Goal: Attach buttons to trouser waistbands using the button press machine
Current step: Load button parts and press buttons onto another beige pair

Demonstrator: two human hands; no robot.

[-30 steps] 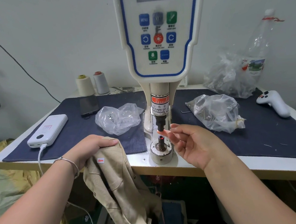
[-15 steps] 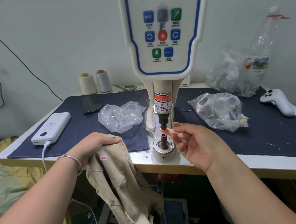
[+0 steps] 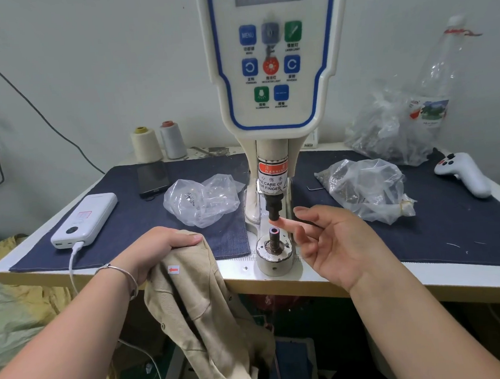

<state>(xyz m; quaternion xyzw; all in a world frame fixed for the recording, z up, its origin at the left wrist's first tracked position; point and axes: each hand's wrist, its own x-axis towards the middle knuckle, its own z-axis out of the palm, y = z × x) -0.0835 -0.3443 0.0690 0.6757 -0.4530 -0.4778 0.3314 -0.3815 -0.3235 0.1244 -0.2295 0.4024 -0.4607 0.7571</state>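
The white button press machine (image 3: 267, 69) stands at the middle of the table, its black upper punch (image 3: 273, 207) hanging over the lower die post (image 3: 274, 238) in a round metal base. My right hand (image 3: 332, 239) is beside the die with straight fingers, and one fingertip reaches under the punch, just above the post. My left hand (image 3: 158, 249) grips the waistband of beige trousers (image 3: 204, 316) at the table's front edge; the cloth hangs down below the table. A small red-arrow sticker (image 3: 173, 269) marks the waistband.
Clear bags of buttons lie left (image 3: 202, 200) and right (image 3: 367, 188) of the machine on a dark blue mat (image 3: 132, 218). A white power bank (image 3: 85, 220), a phone (image 3: 152, 178), thread cones (image 3: 158, 142), a white controller (image 3: 464, 177) and a plastic bottle (image 3: 439, 78) sit around.
My right fingertip has stayed between punch and die, shifting only slightly. The left hand keeps its grip on the trousers; the view has shifted a little.
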